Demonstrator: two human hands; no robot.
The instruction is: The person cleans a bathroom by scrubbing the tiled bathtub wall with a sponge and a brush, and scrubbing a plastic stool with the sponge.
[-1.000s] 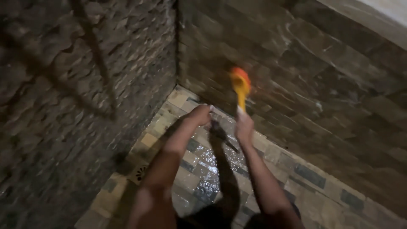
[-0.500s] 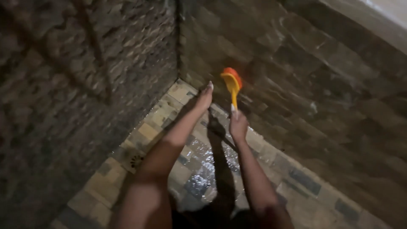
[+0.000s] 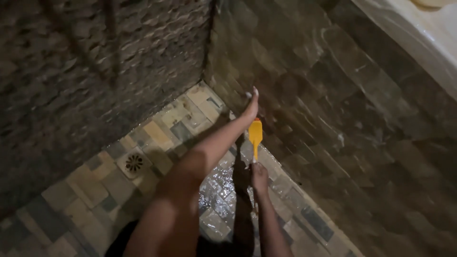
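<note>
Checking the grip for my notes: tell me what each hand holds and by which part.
The right hand holds an orange brush by the lower end of its handle, head pointing up. The left hand holds nothing; it is stretched out against the stone wall.

A home bathroom, seen in the corner of a tiled shower or wet area. Two walls meet here: a rough stone-clad wall on one side and a wall of dark glossy tiles on the other. The floor is a wet mosaic of small mixed tiles with a round metal drain set in it. A white ledge, perhaps a tub rim, runs along the top.
</note>
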